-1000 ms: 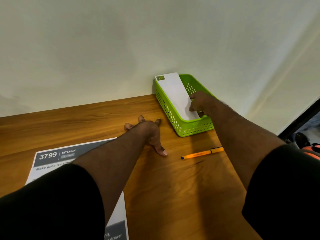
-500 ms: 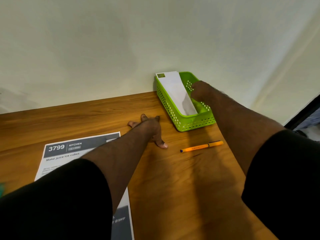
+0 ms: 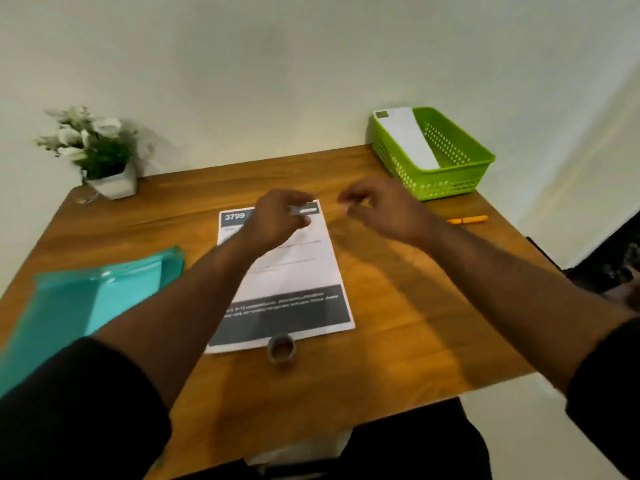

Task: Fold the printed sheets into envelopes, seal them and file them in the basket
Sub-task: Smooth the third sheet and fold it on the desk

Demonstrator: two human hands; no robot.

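At frame centre, printed sheet (image 3: 287, 271) flat on bench (image 3: 398, 306). Your left hand (image 3: 277, 216) pinches sheet's top edge; right hand (image 3: 377, 209) hovers beside, fingers loosely curled, holding nothing. Basket (image 3: 453, 161) upper right holds envelope (image 3: 408, 136). Risk: one-handed lift skews fold; tape roll (image 3: 281, 348) on sheet's lower edge may snag.

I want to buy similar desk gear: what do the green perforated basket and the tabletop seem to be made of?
The green perforated basket looks like moulded plastic: uniform bright colour, slight sheen, regular rows of small holes in its walls. The brown tabletop shows wood grain with a smooth, faintly glossy finish; solid wood or laminate cannot be told.
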